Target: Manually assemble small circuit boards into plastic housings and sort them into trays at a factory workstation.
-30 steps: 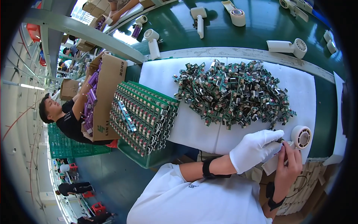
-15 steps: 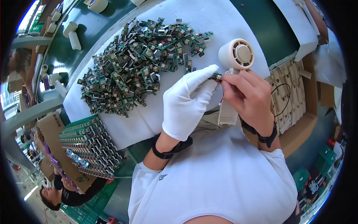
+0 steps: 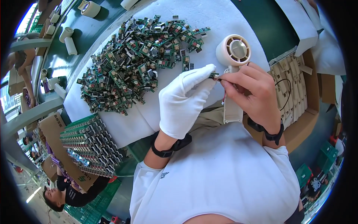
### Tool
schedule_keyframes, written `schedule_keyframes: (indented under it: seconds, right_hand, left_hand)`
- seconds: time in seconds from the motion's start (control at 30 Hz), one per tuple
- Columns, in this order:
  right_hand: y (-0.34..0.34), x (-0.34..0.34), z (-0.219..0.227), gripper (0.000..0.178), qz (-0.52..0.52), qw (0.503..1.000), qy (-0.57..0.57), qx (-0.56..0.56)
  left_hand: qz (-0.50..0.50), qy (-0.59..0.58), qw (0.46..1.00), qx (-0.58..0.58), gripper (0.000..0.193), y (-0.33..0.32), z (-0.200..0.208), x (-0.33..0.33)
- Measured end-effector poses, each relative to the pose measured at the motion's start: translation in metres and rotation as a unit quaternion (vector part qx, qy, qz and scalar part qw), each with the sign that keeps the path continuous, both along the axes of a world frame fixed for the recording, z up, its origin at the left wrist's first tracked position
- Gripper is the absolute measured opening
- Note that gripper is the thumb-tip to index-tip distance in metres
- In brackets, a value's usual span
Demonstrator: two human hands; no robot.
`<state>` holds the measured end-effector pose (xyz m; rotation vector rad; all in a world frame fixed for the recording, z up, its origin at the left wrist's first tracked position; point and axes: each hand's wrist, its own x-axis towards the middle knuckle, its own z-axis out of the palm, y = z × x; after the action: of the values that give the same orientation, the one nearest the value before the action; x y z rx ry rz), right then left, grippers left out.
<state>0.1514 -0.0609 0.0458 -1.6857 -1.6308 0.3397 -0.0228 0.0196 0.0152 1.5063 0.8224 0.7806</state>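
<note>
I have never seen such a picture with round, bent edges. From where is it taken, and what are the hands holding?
There is no machine: these are a person's own hands. A wide fisheye camera on the head looks down, so straight edges curve. The white-gloved left hand holds a small circuit board. The bare right hand has its fingertips together at the board's edge; what they pinch is too small to tell. On the white sheet lies a pile of circuit boards. A whitish fan lies beside the hands, its handle partly behind the right one.
</note>
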Motion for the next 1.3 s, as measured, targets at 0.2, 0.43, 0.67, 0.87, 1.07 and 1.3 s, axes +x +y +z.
schedule_keyframes:
  seconds: [0.2, 0.43, 0.67, 0.87, 1.07, 1.3]
  right_hand:
    - [-0.005, -0.007, 0.0, 0.014, -0.029, 0.998, 0.038, -0.038]
    - [-0.005, -0.009, 0.004, 0.015, -0.045, 0.997, 0.036, -0.045]
    - [-0.001, -0.008, 0.003, 0.014, -0.05, 0.998, 0.021, -0.035]
    - [0.002, -0.015, 0.011, 0.015, -0.098, 0.984, 0.121, -0.083]
    - [-0.011, -0.02, 0.007, 0.009, -0.171, 0.949, 0.241, -0.11]
    - [-0.009, -0.022, 0.005, 0.009, -0.16, 0.91, 0.369, -0.098]
  left_hand:
    - [-0.001, 0.025, 0.999, -0.029, 0.033, -0.005, 0.005, -0.005]
    - [-0.004, 0.04, 0.999, 0.017, 0.032, -0.008, 0.005, -0.003]
    - [-0.023, 0.113, 0.98, 0.165, 0.035, -0.004, 0.013, 0.0]
    - [-0.025, 0.091, 0.947, 0.307, 0.042, -0.002, 0.019, -0.004]
    - [-0.032, 0.06, 0.947, 0.313, 0.041, -0.015, 0.005, 0.001]
    - [-0.012, 0.132, 0.928, 0.347, 0.045, -0.025, -0.007, 0.006]
